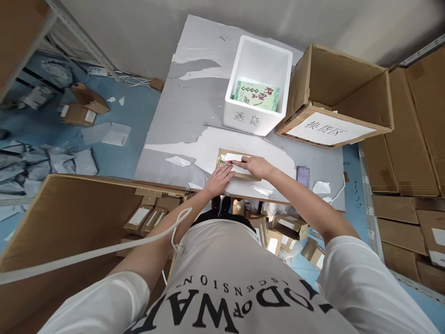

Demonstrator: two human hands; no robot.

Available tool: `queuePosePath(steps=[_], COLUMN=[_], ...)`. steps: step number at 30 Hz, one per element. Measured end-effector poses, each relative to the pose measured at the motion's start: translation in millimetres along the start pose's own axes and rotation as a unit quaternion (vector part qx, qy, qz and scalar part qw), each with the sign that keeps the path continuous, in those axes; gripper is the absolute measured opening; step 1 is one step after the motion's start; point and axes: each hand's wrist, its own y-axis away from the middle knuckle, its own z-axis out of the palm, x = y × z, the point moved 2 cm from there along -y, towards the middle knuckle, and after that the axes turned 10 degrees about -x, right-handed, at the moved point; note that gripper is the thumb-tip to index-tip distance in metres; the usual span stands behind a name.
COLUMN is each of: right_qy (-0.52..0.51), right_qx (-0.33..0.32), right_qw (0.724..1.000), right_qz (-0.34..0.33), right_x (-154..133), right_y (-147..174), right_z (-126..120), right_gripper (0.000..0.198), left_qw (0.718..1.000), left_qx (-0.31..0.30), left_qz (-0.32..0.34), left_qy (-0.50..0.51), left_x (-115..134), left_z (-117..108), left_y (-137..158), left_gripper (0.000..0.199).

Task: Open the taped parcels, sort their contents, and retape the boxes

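A small flat cardboard box (246,175) with shiny tape on its left end and a white label lies near the table's front edge. My left hand (219,180) rests on its near left corner, fingers stretched out flat. From the right, my right hand (257,166) reaches over the box, closed on a small red-and-black tool that looks like a box cutter (230,162). Its tip points left at the taped end; whether the blade touches the tape is too small to tell. My right palm covers part of the box.
A white foam bin (257,119) holding a green printed packet (259,96) and a large open carton (294,118) stand at the back right. A purple pixelated object (302,176) and paper scraps (321,187) lie rightward. A big carton (52,222) sits left, below a white cable (104,249).
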Motion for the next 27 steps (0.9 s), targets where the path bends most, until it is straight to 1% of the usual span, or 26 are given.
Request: queuePosePath(steps=[2,6,9,11,15,18,21,23,25,27], right_qy=[0.007,0.006,0.013,0.013,-0.017,-0.045,-0.051,-0.049,-0.058,-0.090], right_qx=[-0.018,-0.034,-0.060,-0.067,-0.046,-0.045,-0.050,-0.041,-0.024,0.004], right_qw=[1.000,0.999,0.996,0.994,0.996,0.995,0.994,0.994,0.993,0.990], right_qz=[0.008,0.038,0.071,0.080,0.080,0.082,0.088,0.094,0.099,0.106], right_x=[3,12,21,26,38,50,63,69,72,71], right_y=[9,31,48,56,68,80,98,112,125,137], right_z=[-1,1,11,19,36,52,68,77,85,94], right_gripper=[0.069,0.065,0.066,0.067,0.069,0.073,0.080,0.082,0.080,0.073], left_qw=[1.000,1.000,1.000,1.000,1.000,0.999,0.998,0.998,0.998,0.998], left_qx=[0.004,0.011,0.011,0.010,-0.008,-0.026,-0.034,-0.037,-0.037,-0.038], left_qz=[-0.001,-0.005,-0.007,-0.010,-0.011,-0.017,-0.027,-0.032,-0.040,-0.045], left_qy=[-0.004,-0.002,0.003,0.008,0.020,0.025,0.034,0.037,0.034,0.025], left_x=[-1,-1,-2,-3,-4,-5,-5,-4,-2,1], left_z=[1,3,5,6,8,8,7,6,3,-2], left_y=[-1,-3,-3,-3,-3,-4,-5,-6,-7,-8], left_gripper=[0.049,0.047,0.046,0.046,0.048,0.050,0.053,0.053,0.051,0.047])
